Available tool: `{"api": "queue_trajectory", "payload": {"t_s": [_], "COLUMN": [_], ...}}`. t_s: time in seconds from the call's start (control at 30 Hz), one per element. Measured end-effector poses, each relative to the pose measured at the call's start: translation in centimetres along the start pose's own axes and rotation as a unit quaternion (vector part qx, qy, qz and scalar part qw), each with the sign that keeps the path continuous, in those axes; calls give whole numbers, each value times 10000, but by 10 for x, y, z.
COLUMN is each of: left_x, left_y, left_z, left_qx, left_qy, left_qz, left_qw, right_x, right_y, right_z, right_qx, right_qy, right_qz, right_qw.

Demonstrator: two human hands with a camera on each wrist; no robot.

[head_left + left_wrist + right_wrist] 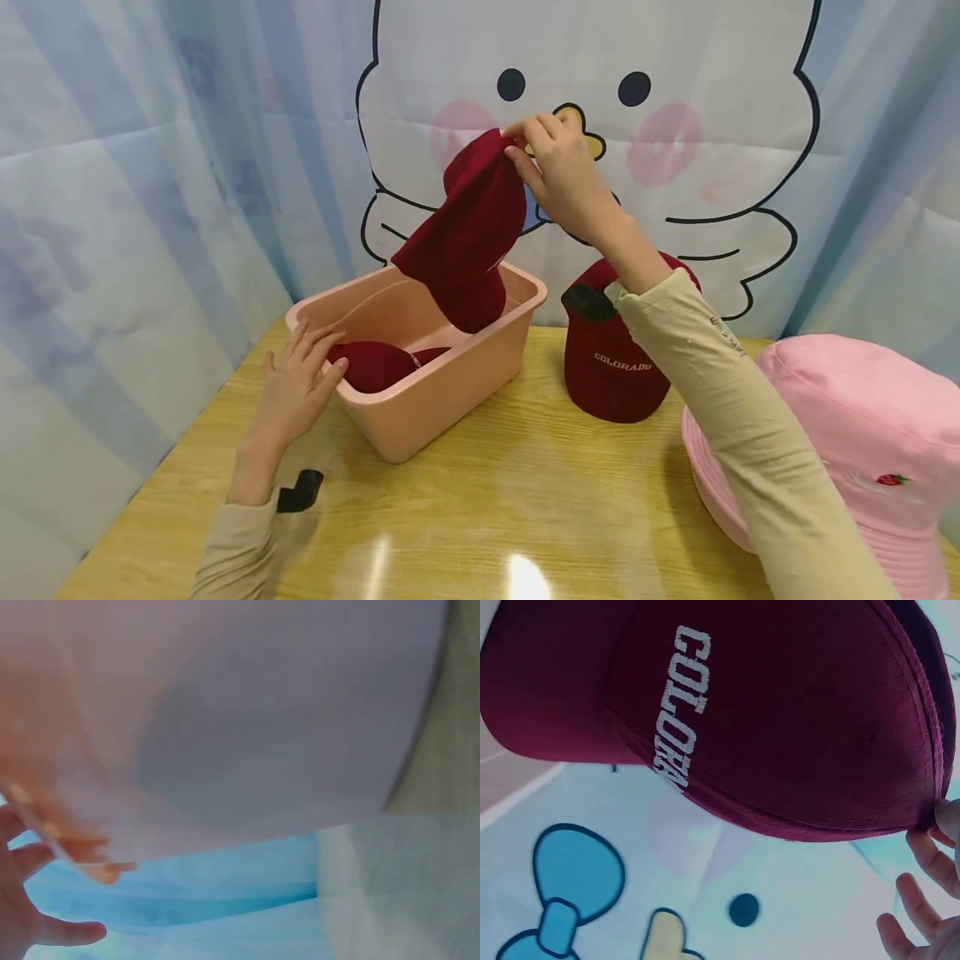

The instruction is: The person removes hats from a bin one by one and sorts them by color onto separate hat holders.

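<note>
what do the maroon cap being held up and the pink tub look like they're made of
Maroon cap: woven cloth, probably cotton twill, matte; the right wrist view shows stitched seams and raised white embroidered lettering. It hangs limp from the right hand.
Pink tub: likely moulded plastic, with smooth, rigid walls, a rolled rim and a faint sheen.

From the head we look down over both hands; each wrist view sits close, the right sharing the raised cap (pixel 780 712).
</note>
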State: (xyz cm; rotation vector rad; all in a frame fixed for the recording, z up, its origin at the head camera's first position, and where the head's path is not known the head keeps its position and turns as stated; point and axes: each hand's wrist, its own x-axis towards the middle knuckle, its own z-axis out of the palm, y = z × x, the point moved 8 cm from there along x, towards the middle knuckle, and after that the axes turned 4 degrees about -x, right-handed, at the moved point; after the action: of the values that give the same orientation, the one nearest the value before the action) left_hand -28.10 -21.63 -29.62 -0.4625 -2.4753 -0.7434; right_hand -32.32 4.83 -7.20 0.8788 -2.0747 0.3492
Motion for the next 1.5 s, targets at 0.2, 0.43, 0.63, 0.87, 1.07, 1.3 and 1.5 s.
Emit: {"api": "queue_trajectory", "payload": {"t_s": [0.2,0.43,0.63,0.87,1.07,1.3,1.5], "left_x": [9,12,11,8,8,8,7], "left_y": [17,54,67,60,59,61,64], "left_z": [-8,-1,13,19,22,23,22], "left_qx": [56,545,562,508,575,642,674], "left_qy": [-100,-287,-387,-514,-545,-479,-405], "left_qz": [-69,457,622,407,373,409,464], "left_qw": [9999,9971,9957,9966,9962,9960,9958], "right_x": [-3,-5,-8,-15,-19,-46,-88], "right_y": [-7,-21,-14,33,88,130,121], "right_z": [-36,-67,-79,-79,-79,-49,-10], "right_qx": [316,-35,-1380,-2935,-3567,-3424,-2898], "right_qy": [612,347,-667,-2062,-2695,-3020,-3720], "right_qz": [-190,-462,-303,429,991,1144,756], "right_qw": [9974,9983,9877,9325,8890,8823,8786]}}
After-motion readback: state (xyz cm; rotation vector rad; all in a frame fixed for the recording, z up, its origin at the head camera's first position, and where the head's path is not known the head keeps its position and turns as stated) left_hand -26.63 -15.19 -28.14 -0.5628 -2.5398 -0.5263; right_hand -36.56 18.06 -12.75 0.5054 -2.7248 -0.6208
